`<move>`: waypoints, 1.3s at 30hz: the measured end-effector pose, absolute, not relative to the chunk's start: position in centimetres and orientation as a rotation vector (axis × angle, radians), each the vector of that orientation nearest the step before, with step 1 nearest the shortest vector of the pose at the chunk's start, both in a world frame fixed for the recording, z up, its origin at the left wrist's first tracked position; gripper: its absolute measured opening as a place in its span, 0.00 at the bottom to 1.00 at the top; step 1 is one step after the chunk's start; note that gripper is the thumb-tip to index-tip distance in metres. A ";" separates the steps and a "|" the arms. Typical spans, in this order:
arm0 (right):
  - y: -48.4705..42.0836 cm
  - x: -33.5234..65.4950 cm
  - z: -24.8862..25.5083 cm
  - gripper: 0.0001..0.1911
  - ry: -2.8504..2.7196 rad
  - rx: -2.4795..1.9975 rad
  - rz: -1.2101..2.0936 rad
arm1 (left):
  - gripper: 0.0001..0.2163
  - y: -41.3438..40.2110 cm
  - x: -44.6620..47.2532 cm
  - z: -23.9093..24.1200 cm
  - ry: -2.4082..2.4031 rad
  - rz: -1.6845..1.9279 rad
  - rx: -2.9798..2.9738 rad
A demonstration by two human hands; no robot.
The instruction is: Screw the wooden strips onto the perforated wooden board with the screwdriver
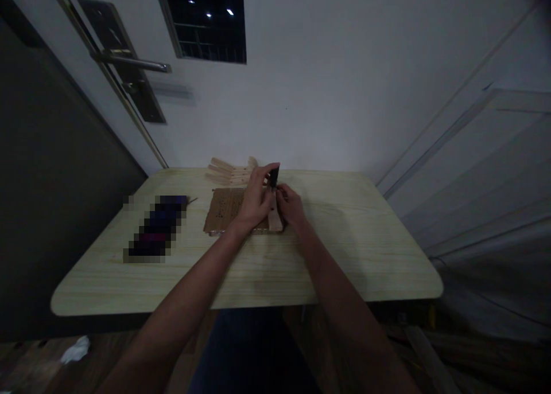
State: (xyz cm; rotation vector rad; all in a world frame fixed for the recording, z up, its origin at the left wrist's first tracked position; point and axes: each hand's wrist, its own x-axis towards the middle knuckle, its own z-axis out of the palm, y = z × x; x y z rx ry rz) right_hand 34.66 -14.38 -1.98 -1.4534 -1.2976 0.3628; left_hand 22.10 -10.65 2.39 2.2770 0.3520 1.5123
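Observation:
A light wooden piece with a dark hole lies at the right end of a brown cardboard slab marked with small dark holes. My left hand rests over the slab, its thumb by the wooden piece and its fingers curled round a dark flat piece that stands up from the wood's far end. Against the right side of the wood, my right hand has its fingers closed; what they grip is hidden. Behind the slab lie several similar wooden pieces, fanned out.
The pale wood-grain table stands against a white door with a metal handle. On the left side of the tabletop is a blurred-out dark object, with a thin dark stick beside it. White crumpled paper lies on the floor.

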 end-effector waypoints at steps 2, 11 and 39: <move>-14.4 34.7 -1.9 0.11 -1.290 -1.440 0.373 | 0.19 -10.9 21.9 2.7 0.358 1.537 2.254; -14.0 35.4 -2.0 0.15 -1.161 -1.436 0.436 | 0.13 -10.9 22.3 2.9 0.446 1.614 2.207; -14.6 34.2 -1.4 0.11 -1.232 -1.590 0.373 | 0.17 -10.6 22.4 2.4 0.519 1.664 2.228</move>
